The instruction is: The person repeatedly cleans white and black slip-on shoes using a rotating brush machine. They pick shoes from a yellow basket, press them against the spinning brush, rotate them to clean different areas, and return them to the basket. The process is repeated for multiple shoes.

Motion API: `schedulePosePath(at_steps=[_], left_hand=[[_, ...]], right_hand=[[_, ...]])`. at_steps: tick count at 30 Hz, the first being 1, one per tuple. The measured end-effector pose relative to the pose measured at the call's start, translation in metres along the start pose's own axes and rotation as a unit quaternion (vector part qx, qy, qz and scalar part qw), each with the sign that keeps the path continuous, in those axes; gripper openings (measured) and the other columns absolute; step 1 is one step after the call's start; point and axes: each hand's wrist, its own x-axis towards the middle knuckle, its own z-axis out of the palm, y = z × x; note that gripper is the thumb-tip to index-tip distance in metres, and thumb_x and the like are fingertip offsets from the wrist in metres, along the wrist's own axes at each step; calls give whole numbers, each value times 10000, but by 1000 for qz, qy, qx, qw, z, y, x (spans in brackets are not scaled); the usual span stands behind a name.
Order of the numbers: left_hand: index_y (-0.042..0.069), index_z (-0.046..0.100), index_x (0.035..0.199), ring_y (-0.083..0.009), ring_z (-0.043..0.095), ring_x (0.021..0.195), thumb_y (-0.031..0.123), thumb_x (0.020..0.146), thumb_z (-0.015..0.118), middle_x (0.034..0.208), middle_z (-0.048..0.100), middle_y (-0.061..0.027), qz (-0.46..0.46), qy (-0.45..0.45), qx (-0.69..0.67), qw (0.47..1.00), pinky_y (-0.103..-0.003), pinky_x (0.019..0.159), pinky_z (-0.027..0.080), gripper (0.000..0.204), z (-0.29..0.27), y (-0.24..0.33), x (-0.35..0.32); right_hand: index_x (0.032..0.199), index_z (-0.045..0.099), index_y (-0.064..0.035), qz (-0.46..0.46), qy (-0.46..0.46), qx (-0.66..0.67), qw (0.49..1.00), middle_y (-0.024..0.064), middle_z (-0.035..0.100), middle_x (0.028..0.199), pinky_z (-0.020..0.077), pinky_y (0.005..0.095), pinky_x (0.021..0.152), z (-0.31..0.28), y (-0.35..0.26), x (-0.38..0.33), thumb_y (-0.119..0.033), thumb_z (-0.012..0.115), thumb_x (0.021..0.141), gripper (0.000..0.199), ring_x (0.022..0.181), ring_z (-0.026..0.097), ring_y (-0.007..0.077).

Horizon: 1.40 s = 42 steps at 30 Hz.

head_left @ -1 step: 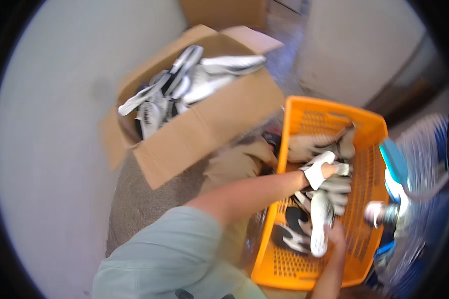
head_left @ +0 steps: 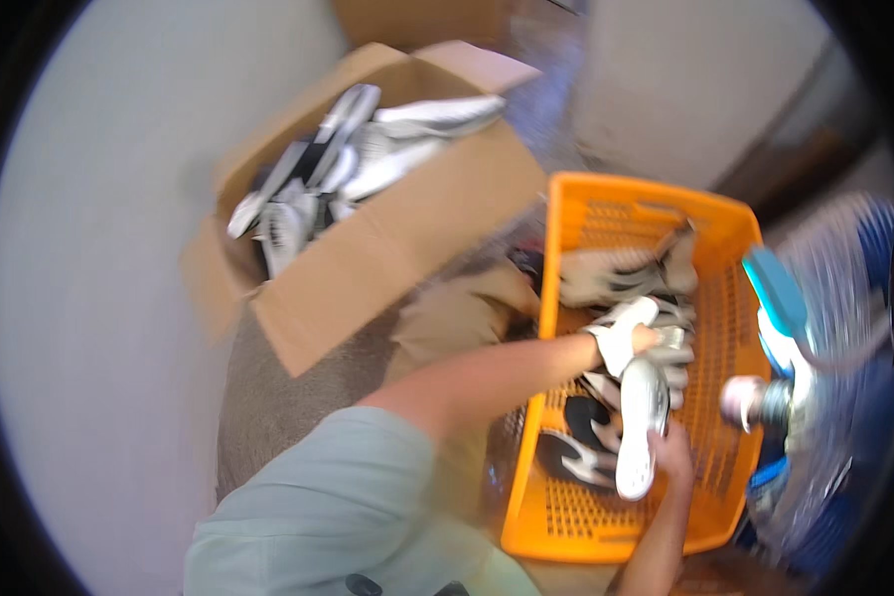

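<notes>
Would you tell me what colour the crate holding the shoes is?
The crate is bright orange, seen in the head view.

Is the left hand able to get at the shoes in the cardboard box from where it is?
Probably yes, but not right away. The left hand is inside the orange basket, busy on a white shoe. The cardboard box lies open-topped on that side, its shoes uncovered.
</notes>
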Motion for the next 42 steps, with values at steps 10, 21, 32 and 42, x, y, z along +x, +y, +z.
schedulePosePath(at_steps=[10, 21, 32, 42], left_hand=[[8, 598, 1009, -290, 693, 888, 210, 956, 575, 1088, 679, -172, -23, -94, -556, 826, -434, 778, 592, 209, -6, 41, 18], [39, 533, 1152, -209, 619, 970, 240, 988, 544, 1055, 602, -87, 135, -36, -430, 892, -350, 863, 534, 259, 27, 104, -33], [28, 531, 1214, -269, 638, 1040, 467, 1032, 389, 1161, 626, -151, -108, -116, -655, 739, -425, 935, 525, 496, 53, 90, -31], [-5, 456, 1360, -291, 571, 1162, 529, 1017, 361, 1277, 569, -194, -66, -165, -602, 778, -437, 1035, 439, 642, 66, 109, -39]], right_hand=[[1328, 517, 65, -130, 276, 621, 722, 137, 608, 1244, 463, 319, 954, 52, -103, -124, -41, 613, 852, 497, 1080, 599, 190], [1334, 473, 114, -68, 331, 592, 732, 223, 624, 1198, 499, 358, 949, -10, -81, -192, -103, 550, 867, 520, 1044, 650, 272], [1282, 513, 42, -229, 132, 481, 836, 151, 625, 1155, 486, 354, 915, -43, -89, -115, -66, 654, 815, 500, 1044, 607, 227], [1304, 500, 52, -243, 53, 220, 943, 170, 618, 1175, 491, 362, 924, -119, -97, -115, -55, 642, 822, 514, 1058, 612, 239]])
